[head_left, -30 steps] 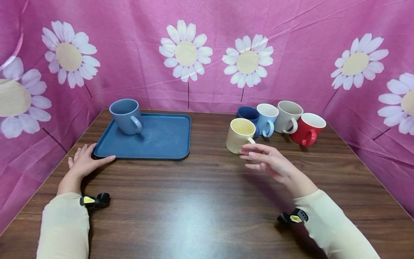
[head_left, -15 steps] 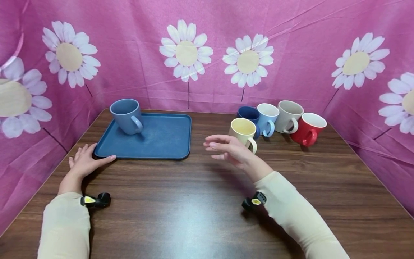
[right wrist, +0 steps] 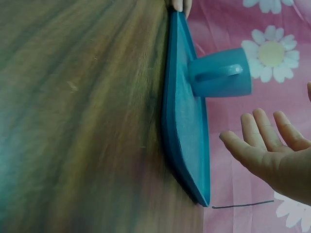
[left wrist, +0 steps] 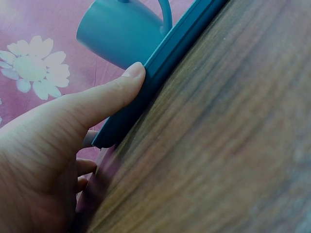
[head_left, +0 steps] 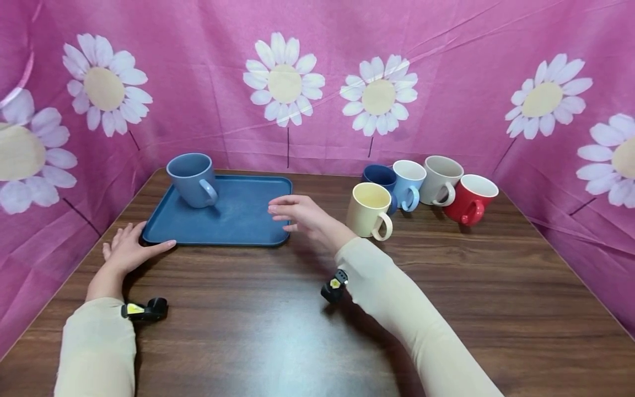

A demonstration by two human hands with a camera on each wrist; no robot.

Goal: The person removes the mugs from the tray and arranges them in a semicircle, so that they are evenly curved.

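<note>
A blue tray (head_left: 248,218) lies on the wooden table at the left, with a grey-blue mug (head_left: 192,179) standing in its far left corner. My left hand (head_left: 128,249) rests flat on the table, its thumb (left wrist: 104,99) touching the tray's near left edge (left wrist: 160,73). My right hand (head_left: 296,212) hovers open, fingers spread, over the tray's right edge (right wrist: 187,145) and holds nothing. The mug (right wrist: 221,73) also shows in the right wrist view beyond my right hand (right wrist: 272,145). A cream mug (head_left: 368,209) stands just right of that hand.
Behind the cream mug stand a dark blue mug (head_left: 379,176), a light blue mug (head_left: 409,182), a beige mug (head_left: 440,179) and a red mug (head_left: 470,199). Pink daisy-print cloth (head_left: 317,82) walls the table on three sides. Bare wood (head_left: 278,331) lies in front.
My right hand has swept left, from beside the cream mug to above the tray's right edge. The left hand stays at the tray's corner.
</note>
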